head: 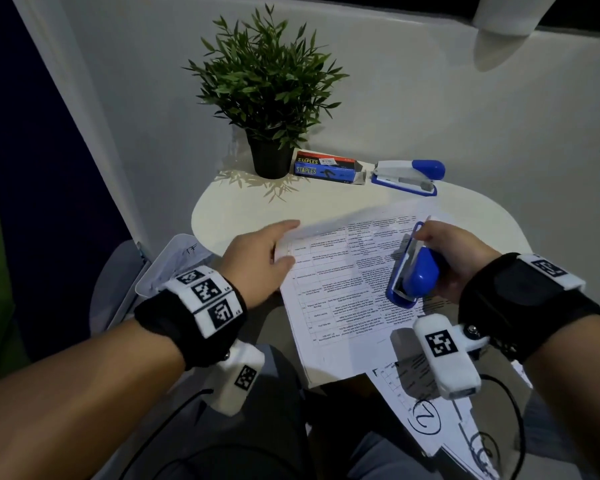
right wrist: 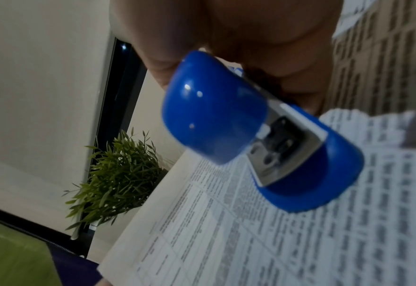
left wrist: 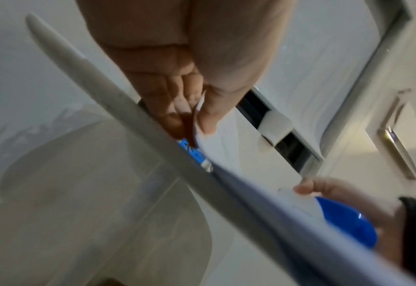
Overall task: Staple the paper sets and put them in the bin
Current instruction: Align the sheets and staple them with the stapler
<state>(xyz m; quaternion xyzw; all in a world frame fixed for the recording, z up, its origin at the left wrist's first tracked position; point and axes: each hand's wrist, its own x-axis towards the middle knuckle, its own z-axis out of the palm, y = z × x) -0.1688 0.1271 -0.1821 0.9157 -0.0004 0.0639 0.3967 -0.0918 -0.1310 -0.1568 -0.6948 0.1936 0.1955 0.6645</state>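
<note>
- Surface: small white rounded table [head: 222, 209] set against a pale grey wall [head: 413, 98]; dim light, dark blue panel [head: 32, 168] at the left.
- Back edge of the table: green artificial plant in a black pot [head: 269, 98]; just to its right a blue and red cardboard box printed "STAPLES" [head: 323, 167]; beside that a second blue and white stapler [head: 407, 176], lying flat, untouched.
- White printed paper set with table grids [head: 343, 278] lies across the middle of the table and overhangs its near edge.
- Left hand [head: 260, 261]: thumb and fingers pinch the left edge of the paper set, seen in the left wrist view [left wrist: 202, 108].
- Right hand [head: 454, 258]: fingers wrapped round a blue plastic stapler with metal insert [head: 414, 271], held over the right part of the paper set; whether it touches the sheet cannot be told.
- Clear plastic bin [head: 168, 265] stands below the table's left edge.
- More printed sheets [head: 426, 417] hang off the near right corner.
</note>
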